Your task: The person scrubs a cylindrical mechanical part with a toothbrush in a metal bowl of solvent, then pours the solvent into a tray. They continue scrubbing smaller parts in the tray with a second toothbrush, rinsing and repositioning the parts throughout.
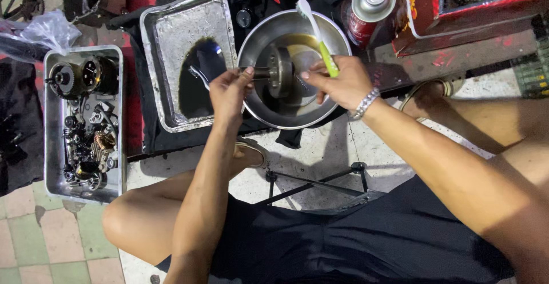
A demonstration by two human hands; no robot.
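- Round grey metal engine part on a short shaft (278,74), held over the middle of the round shiny steel bowl (334,41), just above the thin pool of brownish liquid in its bottom.
- Left hand (229,92): fingertips pinched together on the shaft end, holding the part level from the bowl's left rim.
- Right hand (342,83): fingers clamped around the green-and-white plastic toothbrush (320,38); the handle sticks up and away past the bowl's far rim, the bristle end hidden behind the hand. A silver chain bracelet (366,102) sits on that wrist.
- Just left of the bowl, touching it: rectangular dented metal tray (171,32) with a dark puddle of oil in it, both resting on a black cloth (154,141).
- Further left, well apart: deep rectangular steel tray (54,187) packed with gears, greasy small engine parts.
- Beyond the bowl to the right: red aerosol can with a silver top (369,10), beside a red box (423,10).
- Person is seated low, knees spread, dark shorts; tiled floor underneath.
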